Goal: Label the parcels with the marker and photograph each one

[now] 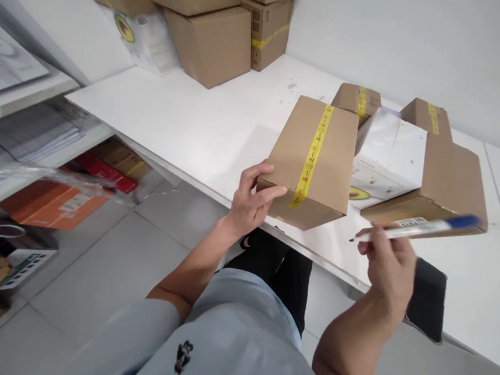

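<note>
A brown cardboard box (288, 150) with a strip of yellow printed tape (311, 158) along its top stands near the front edge of the white table (185, 129). My left hand (253, 202) grips its near left corner, thumb on the top face and fingers at the side. In my right hand (388, 261) is a white marker (421, 227) with a blue end; its dark tip points left, just right of the box. Beside the held box, a white box (393, 147) with an avocado picture leans against an opened brown box (460, 188).
Several brown boxes (221, 45) are stacked at the back left. Two small taped boxes (354, 97) sit behind the white one. A black flat object (428, 299) lies at the table's front edge. Shelves (52, 91) with an orange box (56, 202) stand at left.
</note>
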A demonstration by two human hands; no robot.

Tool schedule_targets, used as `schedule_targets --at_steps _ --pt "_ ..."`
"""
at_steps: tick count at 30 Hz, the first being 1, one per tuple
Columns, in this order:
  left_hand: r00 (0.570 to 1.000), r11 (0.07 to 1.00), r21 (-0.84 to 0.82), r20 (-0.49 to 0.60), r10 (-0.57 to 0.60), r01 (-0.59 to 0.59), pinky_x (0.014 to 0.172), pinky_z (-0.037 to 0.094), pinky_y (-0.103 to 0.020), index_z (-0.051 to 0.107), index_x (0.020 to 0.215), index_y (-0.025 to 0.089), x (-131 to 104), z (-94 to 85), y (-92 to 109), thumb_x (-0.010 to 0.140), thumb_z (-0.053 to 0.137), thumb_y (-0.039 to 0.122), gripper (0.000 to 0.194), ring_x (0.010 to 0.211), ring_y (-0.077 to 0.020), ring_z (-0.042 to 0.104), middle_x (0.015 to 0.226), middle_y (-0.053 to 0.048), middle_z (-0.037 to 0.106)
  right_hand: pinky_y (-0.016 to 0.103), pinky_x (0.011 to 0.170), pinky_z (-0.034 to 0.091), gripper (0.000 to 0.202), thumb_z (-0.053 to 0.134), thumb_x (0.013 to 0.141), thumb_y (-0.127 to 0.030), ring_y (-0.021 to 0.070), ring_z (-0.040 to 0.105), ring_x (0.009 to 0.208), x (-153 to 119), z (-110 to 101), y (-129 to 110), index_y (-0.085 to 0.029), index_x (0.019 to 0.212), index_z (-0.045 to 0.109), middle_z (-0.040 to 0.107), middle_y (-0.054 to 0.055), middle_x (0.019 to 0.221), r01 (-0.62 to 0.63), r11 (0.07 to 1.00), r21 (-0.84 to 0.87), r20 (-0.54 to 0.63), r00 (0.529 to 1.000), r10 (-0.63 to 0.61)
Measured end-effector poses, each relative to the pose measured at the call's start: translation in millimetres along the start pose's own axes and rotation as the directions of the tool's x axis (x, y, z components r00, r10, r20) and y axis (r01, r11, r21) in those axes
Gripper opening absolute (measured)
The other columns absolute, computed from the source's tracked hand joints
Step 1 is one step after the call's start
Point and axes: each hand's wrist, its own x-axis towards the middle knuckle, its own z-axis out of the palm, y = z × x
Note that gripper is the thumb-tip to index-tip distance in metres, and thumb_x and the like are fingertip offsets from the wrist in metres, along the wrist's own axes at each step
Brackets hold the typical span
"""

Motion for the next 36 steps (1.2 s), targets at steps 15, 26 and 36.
schedule_targets --at_steps 15,26,36 --pt "1.000 0.996 0.084 0.004 0.006 -0.006 0.069 0.054 -0.025 0.060 0.119 0.031 4 -1.3 4 0.100 0.049 0.021 0.024 0.094 -0.0125 0.058 0.127 -0.008 0.047 0.032 0.061 0.035 0.037 0.058 0.080 -0.058 0.0216 0.058 0.068 23 0 49 -0.022 0.083 0.062 0.069 0.007 0.076 -0.038 0.442 -0.896 0.118 0.940 0.320" --pt "1.000 0.998 0.062 -0.006 -0.029 0.030 0.079 0.057 -0.027 0.062 0.118 0.030 6 -4.1 15 0.098 0.053 0.017 0.025 0.103 -0.0141 0.061 0.126 -0.008 0.048 0.061 0.089 0.039 0.051 0.066 0.069 -0.059 0.0483 0.052 0.115 -1 -94 89 -0.020 0.103 0.062 0.061 0.027 0.113 -0.375 0.550 -0.747 -0.515 0.848 -0.122" --pt "0.996 0.990 0.110 -0.018 -0.088 0.090 0.082 0.057 -0.028 0.065 0.115 0.029 2 -1.1 20 0.100 0.051 0.022 0.021 0.105 -0.0147 0.059 0.126 -0.008 0.047 0.054 0.063 0.029 0.063 0.087 0.039 -0.046 0.0413 0.043 0.084 -8 -176 108 -0.034 0.060 0.029 0.020 -0.005 0.065 -0.471 0.586 -0.659 -0.544 0.837 0.060"
